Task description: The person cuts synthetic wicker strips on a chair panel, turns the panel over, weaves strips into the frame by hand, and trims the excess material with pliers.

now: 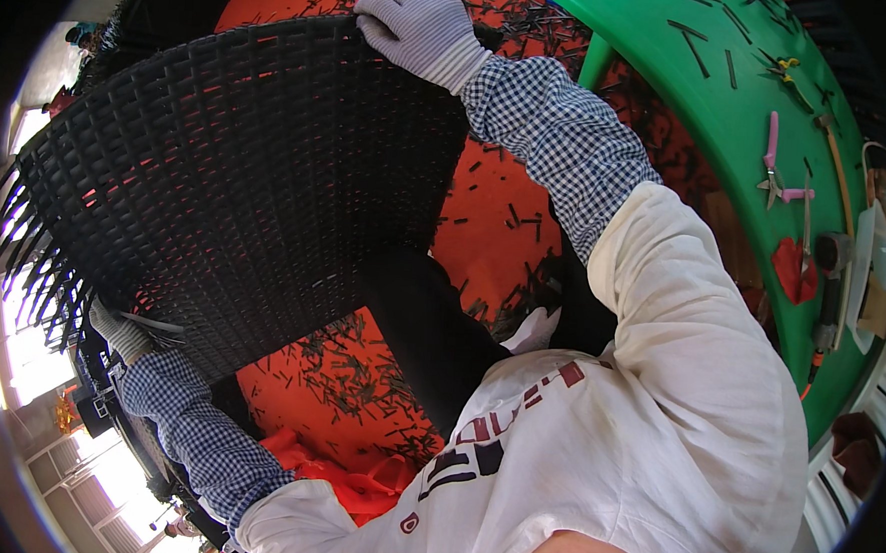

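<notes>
A large black woven wicker panel [238, 166] slants across the left half of the view, over my dark-trousered legs. My right hand [421, 33], in a grey striped glove, is closed over its top edge near the far corner. At the lower left, my left hand [119, 332], gloved the same way, grips the panel's near lower edge; its fingers are partly hidden. A thin pale strip [155, 324] shows beside that hand; I cannot tell whether it is held. Loose black strip ends [38, 265] fan out from the panel's left side.
Short black offcuts [358, 372] litter the red floor covering [476, 228]. A green table [665, 58] curves along the right, carrying pink-handled pruning snips [771, 159], yellow-handled cutters [789, 79], a hammer [837, 167] and a red cloth [794, 272]. Red fabric [352, 477] lies by my left arm.
</notes>
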`<action>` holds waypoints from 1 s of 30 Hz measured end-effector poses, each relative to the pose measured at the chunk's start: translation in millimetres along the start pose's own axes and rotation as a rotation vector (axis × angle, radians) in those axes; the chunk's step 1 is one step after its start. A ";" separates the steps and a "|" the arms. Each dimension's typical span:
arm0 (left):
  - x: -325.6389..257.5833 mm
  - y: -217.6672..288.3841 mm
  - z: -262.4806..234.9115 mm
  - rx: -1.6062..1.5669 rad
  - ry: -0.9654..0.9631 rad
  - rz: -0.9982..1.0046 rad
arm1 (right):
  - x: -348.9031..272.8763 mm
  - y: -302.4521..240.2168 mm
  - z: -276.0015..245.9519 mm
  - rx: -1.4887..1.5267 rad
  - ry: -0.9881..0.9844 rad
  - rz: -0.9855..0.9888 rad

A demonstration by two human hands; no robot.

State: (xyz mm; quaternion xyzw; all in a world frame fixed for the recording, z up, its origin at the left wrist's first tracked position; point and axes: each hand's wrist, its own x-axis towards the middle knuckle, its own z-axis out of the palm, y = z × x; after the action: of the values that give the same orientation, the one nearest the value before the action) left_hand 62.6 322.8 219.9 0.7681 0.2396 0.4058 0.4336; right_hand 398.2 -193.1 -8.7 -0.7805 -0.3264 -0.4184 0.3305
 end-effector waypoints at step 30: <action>35.8 -22.7 2.9 0.098 -0.147 0.050 | 20.6 -23.1 -24.5 0.127 0.037 0.055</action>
State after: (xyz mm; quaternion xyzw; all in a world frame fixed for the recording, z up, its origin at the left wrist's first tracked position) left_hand 84.5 358.7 214.4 0.8220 0.2073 0.3467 0.4015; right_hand 378.3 -194.5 25.4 -0.7587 -0.3245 -0.4021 0.3968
